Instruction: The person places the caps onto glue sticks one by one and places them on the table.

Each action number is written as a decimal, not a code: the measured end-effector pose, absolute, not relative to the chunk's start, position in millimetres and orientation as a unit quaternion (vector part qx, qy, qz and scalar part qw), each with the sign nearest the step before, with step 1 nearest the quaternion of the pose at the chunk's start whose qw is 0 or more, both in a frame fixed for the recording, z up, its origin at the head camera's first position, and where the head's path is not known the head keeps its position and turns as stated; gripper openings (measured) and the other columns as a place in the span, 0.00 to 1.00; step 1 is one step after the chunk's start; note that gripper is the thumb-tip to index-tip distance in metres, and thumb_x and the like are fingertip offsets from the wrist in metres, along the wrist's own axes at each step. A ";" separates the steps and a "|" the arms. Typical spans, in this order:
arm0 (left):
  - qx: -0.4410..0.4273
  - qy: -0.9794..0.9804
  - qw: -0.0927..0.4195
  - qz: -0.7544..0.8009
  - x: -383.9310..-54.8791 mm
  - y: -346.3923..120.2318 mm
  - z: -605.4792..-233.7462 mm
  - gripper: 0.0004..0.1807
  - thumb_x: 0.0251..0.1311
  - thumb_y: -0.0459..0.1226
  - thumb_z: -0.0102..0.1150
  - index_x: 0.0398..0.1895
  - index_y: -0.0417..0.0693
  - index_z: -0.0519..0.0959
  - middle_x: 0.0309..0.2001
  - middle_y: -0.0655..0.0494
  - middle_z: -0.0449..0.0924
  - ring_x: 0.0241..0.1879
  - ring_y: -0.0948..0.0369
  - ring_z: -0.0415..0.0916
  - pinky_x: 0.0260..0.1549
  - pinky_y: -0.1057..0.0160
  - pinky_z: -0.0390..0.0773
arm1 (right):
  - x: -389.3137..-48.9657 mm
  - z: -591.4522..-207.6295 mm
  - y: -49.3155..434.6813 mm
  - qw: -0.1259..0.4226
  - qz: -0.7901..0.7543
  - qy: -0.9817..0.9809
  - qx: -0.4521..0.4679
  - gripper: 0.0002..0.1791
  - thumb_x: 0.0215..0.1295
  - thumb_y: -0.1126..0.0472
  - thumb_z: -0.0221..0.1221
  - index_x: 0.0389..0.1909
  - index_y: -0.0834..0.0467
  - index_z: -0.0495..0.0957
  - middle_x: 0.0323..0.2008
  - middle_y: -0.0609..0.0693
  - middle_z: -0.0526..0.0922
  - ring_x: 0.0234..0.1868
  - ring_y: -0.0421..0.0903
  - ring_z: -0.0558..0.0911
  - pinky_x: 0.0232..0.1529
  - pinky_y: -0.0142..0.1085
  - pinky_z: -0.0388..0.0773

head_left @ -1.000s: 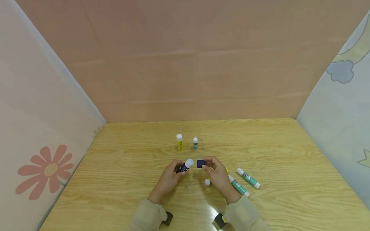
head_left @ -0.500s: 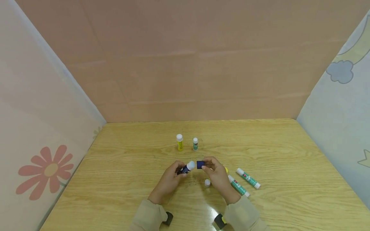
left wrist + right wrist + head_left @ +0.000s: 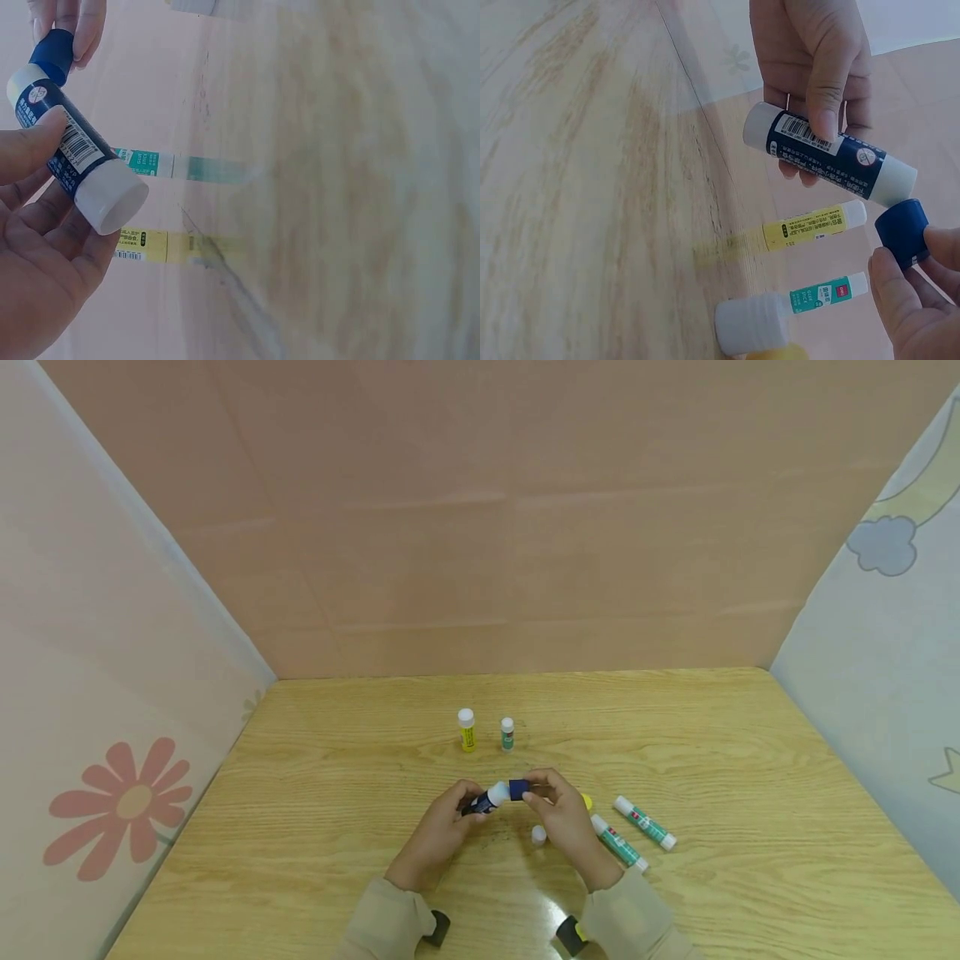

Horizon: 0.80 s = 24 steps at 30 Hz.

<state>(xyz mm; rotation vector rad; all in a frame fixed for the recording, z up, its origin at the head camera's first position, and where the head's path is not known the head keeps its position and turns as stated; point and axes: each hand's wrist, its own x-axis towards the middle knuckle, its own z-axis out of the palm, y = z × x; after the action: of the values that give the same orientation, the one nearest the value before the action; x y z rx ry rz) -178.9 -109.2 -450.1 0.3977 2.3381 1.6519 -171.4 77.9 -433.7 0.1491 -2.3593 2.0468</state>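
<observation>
My left hand (image 3: pixel 441 828) grips a dark blue glue stick (image 3: pixel 482 802) around its barrel, tilted with its white end up and to the right. Between the thumb and fingers of my right hand (image 3: pixel 566 814) I pinch a blue cap (image 3: pixel 518 790). In the right wrist view the cap (image 3: pixel 902 232) meets the edge of the glue stick's white end (image 3: pixel 897 182) at an angle, not over it. The left wrist view shows the barcode side of the glue stick (image 3: pixel 71 142) and its white base.
Beyond my hands stand a yellow glue stick (image 3: pixel 467 732) and a small green one (image 3: pixel 507 735), both upright. A white cap (image 3: pixel 538 836) sits near my right hand. Two green glue sticks (image 3: pixel 645 823) lie to the right. A yellow thing (image 3: pixel 587 802) is partly hidden behind the right hand.
My left hand has tilted the glue stick further right, bringing its white end to the blue cap. The gap between them has closed. My right hand has moved only slightly, still pinching the cap.
</observation>
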 end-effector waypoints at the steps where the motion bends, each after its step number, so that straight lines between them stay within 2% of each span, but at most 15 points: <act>1: 0.133 0.799 0.130 0.572 -178.8 -109.3 -450.2 0.10 0.57 0.33 0.50 0.43 0.46 0.69 0.44 0.54 0.70 0.45 0.58 0.66 0.42 0.59 0.69 | -171.4 -433.7 78.0 0.007 0.655 -0.754 0.049 0.11 0.56 0.73 0.52 0.41 0.67 0.70 0.45 0.60 0.71 0.42 0.52 0.74 0.41 0.39 0.73; 15: 0.154 0.822 0.115 0.536 -180.4 -109.8 -452.7 0.09 0.57 0.32 0.51 0.41 0.47 0.70 0.41 0.56 0.71 0.43 0.60 0.67 0.40 0.60 0.69 | -172.0 -436.7 79.4 0.007 0.656 -0.753 0.049 0.10 0.55 0.74 0.53 0.39 0.65 0.72 0.42 0.56 0.73 0.39 0.50 0.75 0.40 0.37 0.73; 24: 0.158 0.826 0.114 0.529 -179.0 -110.2 -450.9 0.09 0.56 0.32 0.51 0.41 0.48 0.71 0.42 0.57 0.71 0.42 0.61 0.67 0.40 0.61 0.69 | -171.0 -437.5 81.0 0.004 0.668 -0.742 0.056 0.10 0.55 0.75 0.53 0.39 0.68 0.72 0.47 0.63 0.69 0.41 0.52 0.74 0.40 0.33 0.73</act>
<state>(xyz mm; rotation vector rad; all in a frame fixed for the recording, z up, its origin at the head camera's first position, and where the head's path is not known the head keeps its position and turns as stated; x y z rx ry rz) -179.0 -110.2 -450.9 0.4619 2.4209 1.5513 -171.0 81.0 -437.5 0.1741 -2.3240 2.0933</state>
